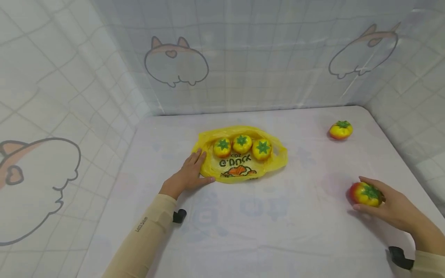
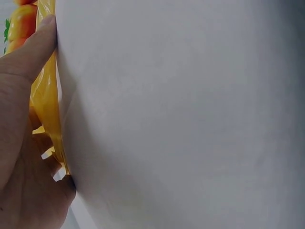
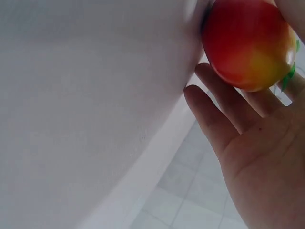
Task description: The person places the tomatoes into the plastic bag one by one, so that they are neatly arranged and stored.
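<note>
In the head view a yellow plastic bag lies spread in the middle of the table, with three yellow toy fruits with green leafy tops in its opening. My left hand rests at the bag's left edge, fingers and thumb spread and touching the plastic. The left wrist view shows its thumb against the yellow side. At the right, my right hand holds a red-and-yellow toy fruit between thumb and fingers. From the right wrist this fruit appears at or just above the table; which, I cannot tell.
Another toy fruit sits near the far right corner of the white-covered table. Pale tiled-pattern curtains with animal drawings stand around the back and sides.
</note>
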Demonstrator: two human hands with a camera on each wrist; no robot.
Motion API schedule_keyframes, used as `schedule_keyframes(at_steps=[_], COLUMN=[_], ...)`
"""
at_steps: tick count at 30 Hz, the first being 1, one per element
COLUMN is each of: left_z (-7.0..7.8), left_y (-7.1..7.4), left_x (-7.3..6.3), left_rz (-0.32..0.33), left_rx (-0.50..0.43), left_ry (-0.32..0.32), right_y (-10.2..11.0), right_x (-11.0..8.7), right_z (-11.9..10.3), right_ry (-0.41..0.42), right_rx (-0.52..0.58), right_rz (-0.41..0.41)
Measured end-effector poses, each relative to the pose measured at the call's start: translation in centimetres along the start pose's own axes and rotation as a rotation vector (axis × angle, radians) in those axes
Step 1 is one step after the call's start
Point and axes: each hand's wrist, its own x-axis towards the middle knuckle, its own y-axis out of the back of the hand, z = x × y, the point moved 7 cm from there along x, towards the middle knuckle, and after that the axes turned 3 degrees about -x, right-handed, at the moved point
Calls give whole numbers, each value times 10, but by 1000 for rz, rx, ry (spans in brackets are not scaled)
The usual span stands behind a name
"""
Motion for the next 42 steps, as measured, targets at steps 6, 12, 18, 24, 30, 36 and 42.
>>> schedule_keyframes(at_steps=[6, 12, 18, 24, 30, 36, 42], left_z=[3, 1, -5, -7, -3, 1, 1], left_y=[3, 6, 5, 1, -2, 0, 1], left_x=[-2, -2, -12, -9, -7, -7, -3], left_rz=[-3, 2, -21, -9, -11, -9, 4], left_rx=[3, 20, 17, 5, -9, -9, -6], left_ry=[-4, -5, 24, -1, 6, 16, 17], right_y=[-4, -4, -8, -2, 7, 13, 29], right_x=[-4, 0, 7, 8, 13, 20, 27], right_z=[0, -4, -14, -16, -21, -30, -45], right_ry=[36, 44, 67, 93, 121, 138, 187], right_rx=[15, 8, 31, 30, 25, 23, 26], right_rz=[-7, -9, -17, 2, 16, 34, 101])
